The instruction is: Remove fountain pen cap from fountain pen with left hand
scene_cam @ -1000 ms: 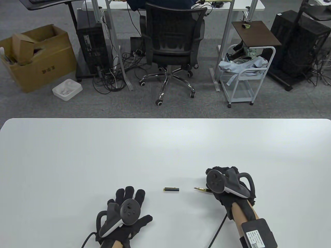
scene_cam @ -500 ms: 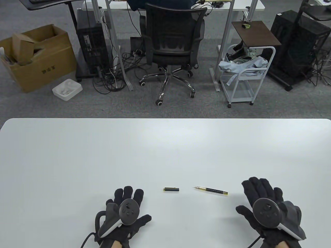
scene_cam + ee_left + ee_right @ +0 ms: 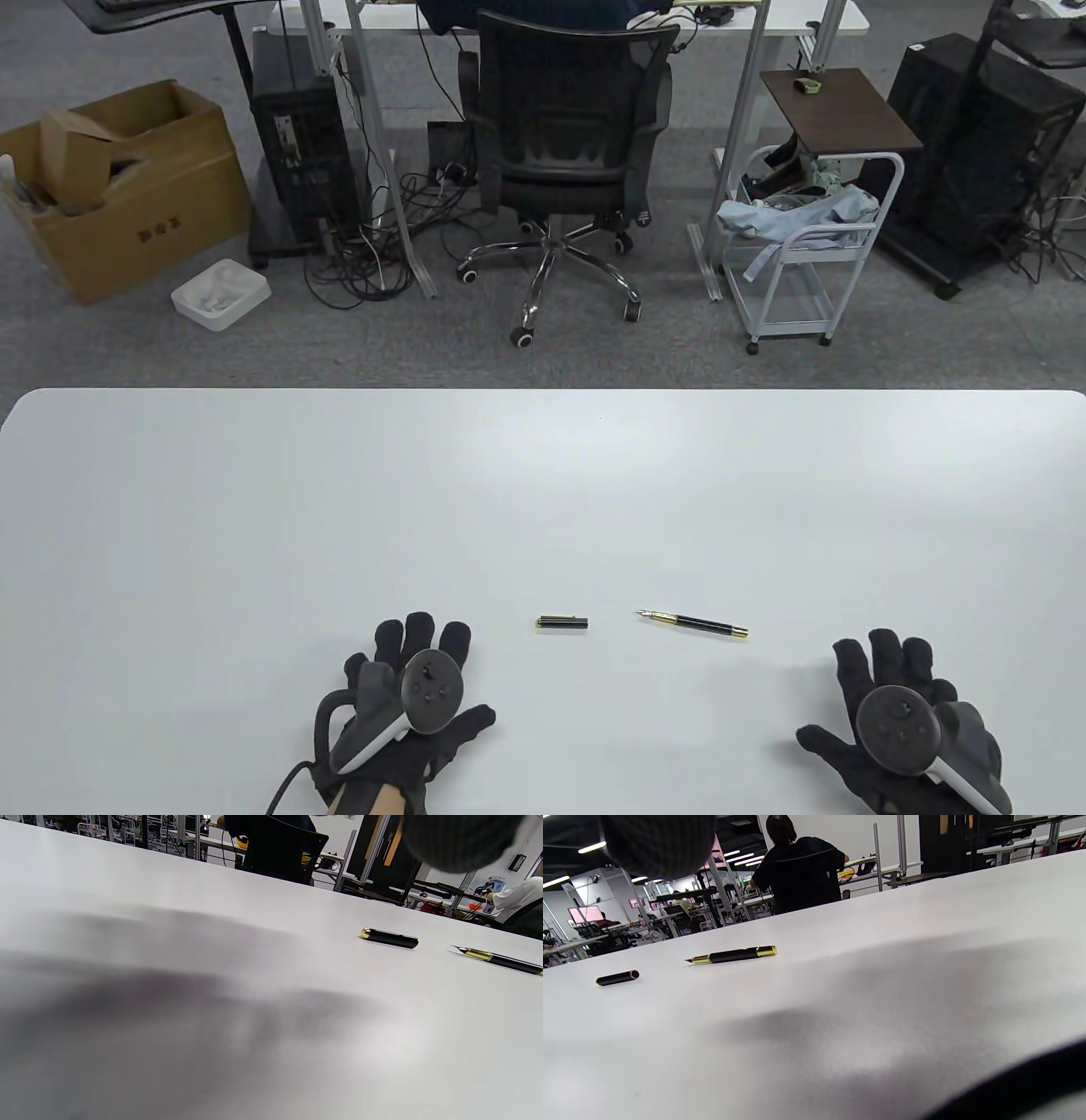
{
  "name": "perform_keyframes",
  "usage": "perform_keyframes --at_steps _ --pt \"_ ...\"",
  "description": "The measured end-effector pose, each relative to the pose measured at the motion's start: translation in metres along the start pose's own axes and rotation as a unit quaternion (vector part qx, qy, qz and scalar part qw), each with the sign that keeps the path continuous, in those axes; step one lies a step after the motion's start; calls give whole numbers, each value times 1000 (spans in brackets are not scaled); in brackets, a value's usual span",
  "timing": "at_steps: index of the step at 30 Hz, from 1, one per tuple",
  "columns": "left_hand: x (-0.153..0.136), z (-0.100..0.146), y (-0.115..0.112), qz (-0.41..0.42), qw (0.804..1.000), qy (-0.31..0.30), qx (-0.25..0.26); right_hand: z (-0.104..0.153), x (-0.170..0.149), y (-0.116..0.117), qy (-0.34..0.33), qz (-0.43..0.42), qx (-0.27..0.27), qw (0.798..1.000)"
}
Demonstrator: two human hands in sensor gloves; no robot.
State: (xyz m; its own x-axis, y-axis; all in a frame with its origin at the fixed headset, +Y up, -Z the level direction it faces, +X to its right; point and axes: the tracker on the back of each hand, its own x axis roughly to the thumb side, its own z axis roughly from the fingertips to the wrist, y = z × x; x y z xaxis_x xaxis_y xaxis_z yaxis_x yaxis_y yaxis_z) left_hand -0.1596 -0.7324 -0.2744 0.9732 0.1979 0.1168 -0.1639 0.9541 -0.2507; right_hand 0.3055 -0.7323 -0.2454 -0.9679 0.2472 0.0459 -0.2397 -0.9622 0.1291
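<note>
The black and gold pen cap (image 3: 562, 623) lies alone on the white table (image 3: 543, 475). The uncapped fountain pen (image 3: 694, 625) lies to its right, nib toward the cap. My left hand (image 3: 411, 679) rests flat on the table, fingers spread, below and left of the cap, holding nothing. My right hand (image 3: 891, 705) rests flat near the front right, fingers spread, empty, below and right of the pen. The cap (image 3: 389, 938) and pen (image 3: 496, 959) show in the left wrist view. The pen (image 3: 731, 955) and cap (image 3: 617, 978) show in the right wrist view.
Beyond the table's far edge stand an office chair (image 3: 567, 144), a white cart (image 3: 802, 246), a cardboard box (image 3: 119, 187) and computer towers (image 3: 976, 153) on the floor.
My right hand let go of the pen, left it on the table and drew back toward the front right, fingers spread flat. My left hand barely moved. The cap stayed put.
</note>
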Motion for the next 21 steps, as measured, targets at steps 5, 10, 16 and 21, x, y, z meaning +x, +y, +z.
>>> perform_keyframes --at_steps 5,10,16,21 --pt "-1 2 2 6 1000 5 4 3 -5 0 13 -9 -1 1000" --pt "-2 1 4 8 1000 5 5 1 -10 2 16 -22 3 1000" --pt "-3 -2 2 1 1000 9 0 -1 -5 1 0 -12 -4 1000" --pt "-2 -2 1 1 1000 11 -2 -2 -6 2 -8 -18 0 1000"
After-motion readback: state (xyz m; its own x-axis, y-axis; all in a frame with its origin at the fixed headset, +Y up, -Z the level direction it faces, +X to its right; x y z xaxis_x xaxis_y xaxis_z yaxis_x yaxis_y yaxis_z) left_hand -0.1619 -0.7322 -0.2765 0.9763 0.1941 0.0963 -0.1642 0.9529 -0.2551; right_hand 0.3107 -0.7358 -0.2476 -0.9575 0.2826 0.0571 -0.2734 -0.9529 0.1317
